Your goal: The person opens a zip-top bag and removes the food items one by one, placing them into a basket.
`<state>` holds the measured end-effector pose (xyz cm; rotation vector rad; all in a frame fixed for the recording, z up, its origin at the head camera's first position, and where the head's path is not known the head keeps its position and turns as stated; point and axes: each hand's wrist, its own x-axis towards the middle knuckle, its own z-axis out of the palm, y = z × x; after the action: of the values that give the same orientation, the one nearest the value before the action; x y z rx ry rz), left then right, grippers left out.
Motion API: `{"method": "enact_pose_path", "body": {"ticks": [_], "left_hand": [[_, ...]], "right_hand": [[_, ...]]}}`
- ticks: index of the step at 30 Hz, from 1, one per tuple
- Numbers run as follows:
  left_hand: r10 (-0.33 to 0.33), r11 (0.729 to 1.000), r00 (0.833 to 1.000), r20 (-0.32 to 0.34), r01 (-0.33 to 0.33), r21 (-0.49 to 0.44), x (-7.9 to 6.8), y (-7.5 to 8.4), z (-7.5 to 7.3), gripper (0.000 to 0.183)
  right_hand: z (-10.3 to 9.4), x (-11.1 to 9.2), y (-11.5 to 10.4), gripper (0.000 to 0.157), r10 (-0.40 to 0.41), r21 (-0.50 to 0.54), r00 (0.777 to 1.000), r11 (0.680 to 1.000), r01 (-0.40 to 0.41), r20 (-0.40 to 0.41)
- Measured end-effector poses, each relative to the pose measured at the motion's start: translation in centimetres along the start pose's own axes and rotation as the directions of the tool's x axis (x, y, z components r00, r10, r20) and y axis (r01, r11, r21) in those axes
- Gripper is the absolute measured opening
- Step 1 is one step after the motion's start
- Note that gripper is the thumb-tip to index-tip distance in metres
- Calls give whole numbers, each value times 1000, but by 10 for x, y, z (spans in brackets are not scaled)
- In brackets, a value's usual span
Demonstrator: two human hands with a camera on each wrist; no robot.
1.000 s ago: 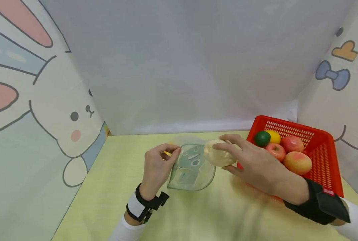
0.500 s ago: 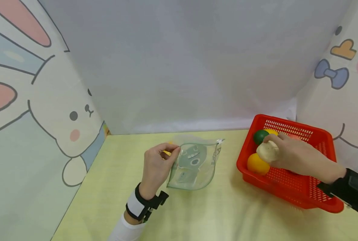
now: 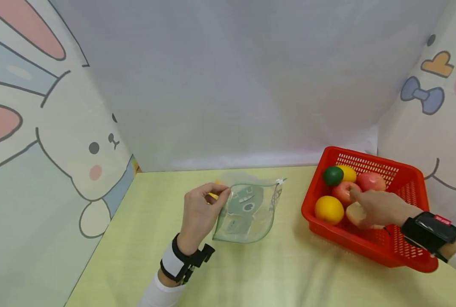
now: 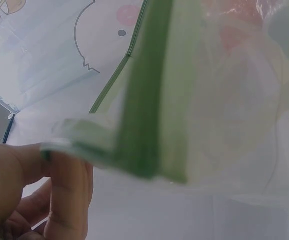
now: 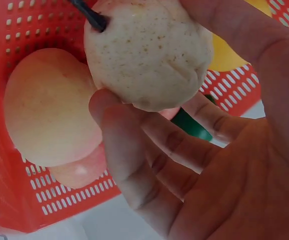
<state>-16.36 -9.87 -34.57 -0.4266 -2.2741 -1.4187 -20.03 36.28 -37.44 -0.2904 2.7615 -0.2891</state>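
My left hand [image 3: 202, 211] pinches the upper left corner of a clear zip bag [image 3: 233, 230] with a green edge, which stands over the table. In the left wrist view, the green-edged bag [image 4: 144, 125] spreads out from the fingertips. A pale, brown-specked pear [image 5: 149, 55] with a dark stem is held between the thumb and fingers of my right hand [image 5: 209, 170]. In the head view that hand is down inside the red basket [image 3: 366, 249], the pear [image 3: 355, 214] partly hidden by it. A yellow-pink peach [image 5: 52, 107] lies beside the pear.
Around the right hand in the basket lie an orange [image 3: 329, 210], two red apples [image 3: 371, 182], a yellow fruit [image 3: 347, 173] and a dark green fruit [image 3: 333, 175]. A pale wall [image 3: 228, 85] stands behind the yellow table [image 3: 251, 277].
My right hand has carried the pear from over the bag rightward to the basket, then lower into it among the fruit. The left hand and bag stay almost still.
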Motion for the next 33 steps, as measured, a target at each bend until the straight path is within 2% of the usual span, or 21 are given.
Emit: {"method": "enact_pose_path", "body": {"ticks": [4, 7, 10, 13, 15, 17, 20, 21, 23, 25, 26, 28, 29, 30, 31, 32, 33], "left_hand": [[-8, 1000, 1000, 2, 8, 6, -1, 0, 0, 4], [-11, 1000, 1000, 2, 11, 6, -1, 1, 0, 4], [-12, 1000, 1000, 1, 12, 0, -2, 1, 0, 4], [-9, 1000, 1000, -1, 9, -7, -2, 1, 0, 3], [-8, 1000, 1000, -3, 8, -12, -2, 1, 0, 3], [-8, 1000, 1000, -5, 8, -16, -2, 1, 0, 3], [-4, 1000, 1000, -6, 4, -24, -3, 0, 1, 4], [-2, 1000, 1000, -6, 2, -26, -3, 0, 1, 4], [7, 1000, 1000, -7, -7, -27, -3, 0, 1, 4], [15, 1000, 1000, -10, -15, -24, -3, 0, 1, 4], [16, 1000, 1000, -11, -16, -23, -3, 0, 1, 3], [19, 1000, 1000, -11, -19, -21, -2, 0, 1, 3], [18, 1000, 1000, -11, -18, -20, -2, 1, 1, 3], [18, 1000, 1000, -10, -18, -21, -2, 1, 1, 3], [19, 1000, 1000, -7, -20, -21, -2, 2, 1, 3], [20, 1000, 1000, -4, -20, -22, -2, 2, 2, 3], [21, 1000, 1000, -1, -21, -21, -3, 3, 2, 4]], "right_hand": [[7, 5, 4, 78, -17, 17, 1000, 1000, 17, 4], [13, 7, 6, 74, -38, -8, 999, 999, 38, -10], [12, 7, 4, 68, -74, -77, 997, 994, 72, -33], [6, 4, -8, 55, -135, -168, 984, 979, 115, -112], [0, 1, -25, 43, -195, -242, 962, 959, 146, -193], [-7, -5, -46, 41, -262, -312, 922, 935, 169, -287], [-17, -18, -82, 40, -332, -344, 863, 917, 201, -381], [-20, -23, -94, 42, -358, -350, 841, 911, 218, -406], [-20, -30, -117, 40, -456, -351, 750, 883, 312, -480], [-17, -32, -138, 30, -578, -383, 619, 816, 432, -533], [-13, -31, -148, 32, -634, -409, 542, 772, 487, -552], [-4, -26, -167, 45, -735, -490, 373, 664, 565, -566], [0, -23, -175, 53, -761, -507, 333, 629, 589, -557], [4, -20, -184, 51, -778, -519, 309, 605, 604, -547], [7, -18, -191, 43, -792, -531, 302, 588, 610, -530], [11, -14, -199, 35, -804, -542, 308, 577, 611, -509], [14, -11, -206, 30, -815, -559, 323, 569, 604, -481]]}}
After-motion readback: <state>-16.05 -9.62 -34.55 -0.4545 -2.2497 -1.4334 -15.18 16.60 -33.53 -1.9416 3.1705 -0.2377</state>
